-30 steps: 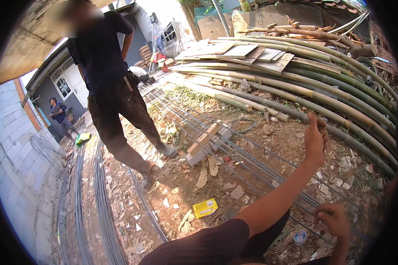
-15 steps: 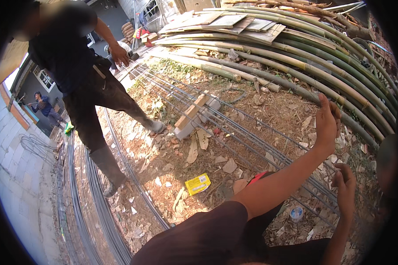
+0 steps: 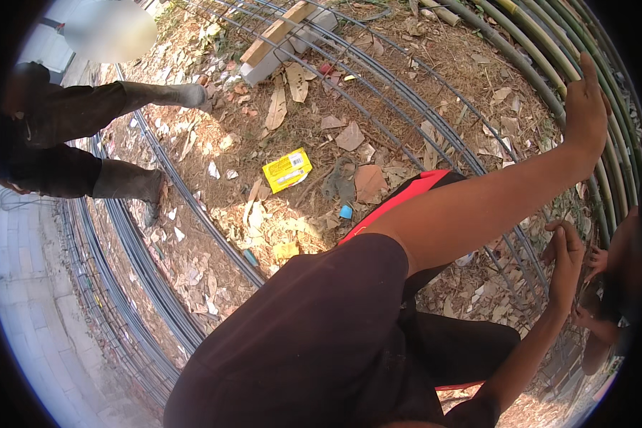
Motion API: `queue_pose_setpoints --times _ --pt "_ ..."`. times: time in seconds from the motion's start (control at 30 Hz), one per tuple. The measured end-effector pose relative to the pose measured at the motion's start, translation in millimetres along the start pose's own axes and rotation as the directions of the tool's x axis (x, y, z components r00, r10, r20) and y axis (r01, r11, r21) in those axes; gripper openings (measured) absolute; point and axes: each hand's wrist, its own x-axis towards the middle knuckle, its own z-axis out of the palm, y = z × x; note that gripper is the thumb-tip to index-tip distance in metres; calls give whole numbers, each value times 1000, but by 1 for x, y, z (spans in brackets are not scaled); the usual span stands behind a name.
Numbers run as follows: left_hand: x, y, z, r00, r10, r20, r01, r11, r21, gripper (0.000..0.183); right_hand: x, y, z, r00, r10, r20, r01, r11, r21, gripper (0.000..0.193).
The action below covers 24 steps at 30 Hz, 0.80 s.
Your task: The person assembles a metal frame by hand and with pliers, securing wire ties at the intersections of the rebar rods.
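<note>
My left hand [image 3: 585, 118] is raised in front of the bamboo poles [image 3: 549, 36] at the right, one finger stretched upward and nothing seen in it. Lower down, my right hand [image 3: 565, 260] has bent fingers closed beside the ends of long steel reinforcing bars [image 3: 435, 118]. Whatever its fingers pinch, if anything, is too small to make out. The bars run from the upper left toward my hands, passing over a wooden batten [image 3: 278, 32] on a pale block [image 3: 264, 68]. A co-worker's hand [image 3: 598, 262] is close to my right hand at the right edge.
At the upper left stands another person in dark trousers and grey boots [image 3: 132, 180]. Bundles of steel bars [image 3: 150, 274] lie along a pale block wall [image 3: 21, 285]. A yellow packet [image 3: 287, 171], a blue scrap [image 3: 346, 212] and dry leaves litter the ground.
My view has tilted downward and turned, so the standing person and bars sit higher. My left hand appears farther up and right. The co-worker's hands now show beside my right hand.
</note>
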Motion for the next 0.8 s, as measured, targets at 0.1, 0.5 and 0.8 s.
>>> queue_pose_setpoints --times 0.1,0.5,0.8 --pt "5 -40 27 976 162 -144 -136 974 180 77 -5 -15 17 991 -106 -85 109 993 35 28" --pt "-33 -95 56 998 59 -8 -58 993 100 71 -35 0 -77 774 175 -609 -68 979 195 42" --pt "-76 -51 20 984 -43 175 15 988 156 63 -29 -28 -36 864 34 -502 68 980 185 45"
